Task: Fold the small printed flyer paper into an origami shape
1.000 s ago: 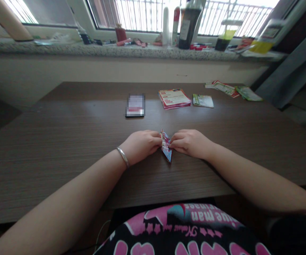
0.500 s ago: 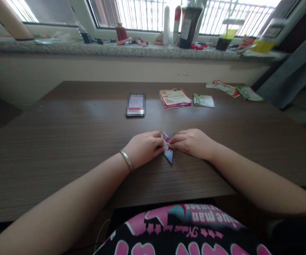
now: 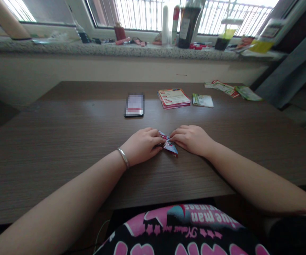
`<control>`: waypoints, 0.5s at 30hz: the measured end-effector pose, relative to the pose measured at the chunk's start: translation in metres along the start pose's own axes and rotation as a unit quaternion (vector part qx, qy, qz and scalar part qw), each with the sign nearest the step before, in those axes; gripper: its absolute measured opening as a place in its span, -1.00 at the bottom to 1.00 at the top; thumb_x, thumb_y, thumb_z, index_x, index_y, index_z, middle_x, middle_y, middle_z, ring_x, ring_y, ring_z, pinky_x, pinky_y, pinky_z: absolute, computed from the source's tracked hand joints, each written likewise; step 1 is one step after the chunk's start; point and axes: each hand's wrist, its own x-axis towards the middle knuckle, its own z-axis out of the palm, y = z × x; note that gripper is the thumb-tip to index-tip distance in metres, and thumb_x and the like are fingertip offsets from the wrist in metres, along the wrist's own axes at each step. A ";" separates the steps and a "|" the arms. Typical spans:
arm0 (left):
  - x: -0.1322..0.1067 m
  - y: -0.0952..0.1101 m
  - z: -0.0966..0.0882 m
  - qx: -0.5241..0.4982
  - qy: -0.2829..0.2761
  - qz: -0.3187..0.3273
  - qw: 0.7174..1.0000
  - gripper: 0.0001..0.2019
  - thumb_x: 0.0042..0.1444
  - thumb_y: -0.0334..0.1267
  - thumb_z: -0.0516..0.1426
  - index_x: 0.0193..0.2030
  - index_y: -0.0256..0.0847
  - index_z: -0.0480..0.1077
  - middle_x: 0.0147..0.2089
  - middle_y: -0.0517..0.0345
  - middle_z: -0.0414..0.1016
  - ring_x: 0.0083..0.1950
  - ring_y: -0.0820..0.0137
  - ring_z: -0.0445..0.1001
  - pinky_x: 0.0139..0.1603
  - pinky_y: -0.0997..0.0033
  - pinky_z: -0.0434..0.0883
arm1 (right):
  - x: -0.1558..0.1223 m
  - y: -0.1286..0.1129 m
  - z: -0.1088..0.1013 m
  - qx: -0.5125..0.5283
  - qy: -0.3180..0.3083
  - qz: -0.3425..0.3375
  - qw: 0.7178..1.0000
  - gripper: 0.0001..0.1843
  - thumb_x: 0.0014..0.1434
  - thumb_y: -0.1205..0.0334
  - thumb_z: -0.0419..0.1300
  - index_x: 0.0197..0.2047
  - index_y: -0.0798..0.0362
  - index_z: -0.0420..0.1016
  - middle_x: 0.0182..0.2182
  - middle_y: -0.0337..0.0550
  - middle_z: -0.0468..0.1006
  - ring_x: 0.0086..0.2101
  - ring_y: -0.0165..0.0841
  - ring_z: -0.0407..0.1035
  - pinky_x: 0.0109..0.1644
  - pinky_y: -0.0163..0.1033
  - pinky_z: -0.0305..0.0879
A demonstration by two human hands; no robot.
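Observation:
A small folded piece of printed paper (image 3: 171, 148), blue and red, is between my two hands just above or on the brown table (image 3: 89, 141). My left hand (image 3: 144, 146), with a silver bracelet at the wrist, pinches its left side; the fingers cover part of it. From the right, my right hand (image 3: 191, 140) has thumb and fingertips closed on the paper's upper right edge. One pointed end sticks out toward me, below the fingers.
Beyond my hands lie a phone (image 3: 134, 105) with a blurred screen, a stack of printed cards (image 3: 174, 98) and a smaller stack (image 3: 202, 100). Loose leaflets (image 3: 225, 88) lie at the back right. Bottles (image 3: 187, 26) and small items stand on the stone windowsill (image 3: 75, 49).
The paper has changed from a narrow, flat diamond to a crumpled or twisted shape, its near point swung to the right. Both hands stay close around it.

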 end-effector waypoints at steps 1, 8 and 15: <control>0.000 -0.001 0.001 -0.002 0.003 0.003 1.000 -0.75 0.20 -0.22 0.05 -0.04 -0.14 0.46 -0.11 0.04 0.45 -0.06 0.30 0.39 0.03 0.24 0.36 | 0.000 0.001 0.000 0.000 0.001 0.012 1.000 -0.72 0.29 0.20 0.01 -0.16 0.01 0.55 -0.19 -0.12 0.58 -0.21 -0.33 0.39 -0.16 -0.25 0.25; 0.001 -0.001 0.004 -0.011 0.009 0.020 1.000 -0.71 0.24 -0.31 -0.02 0.03 -0.14 0.42 0.07 0.07 0.43 0.03 0.35 0.39 0.10 0.28 0.33 | 0.001 0.002 -0.001 0.077 0.022 0.088 0.993 -0.72 0.26 0.23 0.02 -0.14 0.00 0.56 -0.16 -0.14 0.59 -0.16 -0.31 0.40 -0.08 -0.23 0.28; 0.000 0.006 0.000 0.056 0.002 0.001 0.998 -0.70 0.27 -0.22 -0.06 0.01 -0.11 0.43 -0.08 0.01 0.46 -0.12 0.31 0.40 -0.07 0.26 0.36 | 0.003 0.003 -0.007 0.263 0.058 0.161 0.949 -0.70 0.26 0.17 0.03 -0.22 0.09 0.57 -0.28 -0.13 0.60 -0.24 -0.35 0.44 -0.11 -0.24 0.31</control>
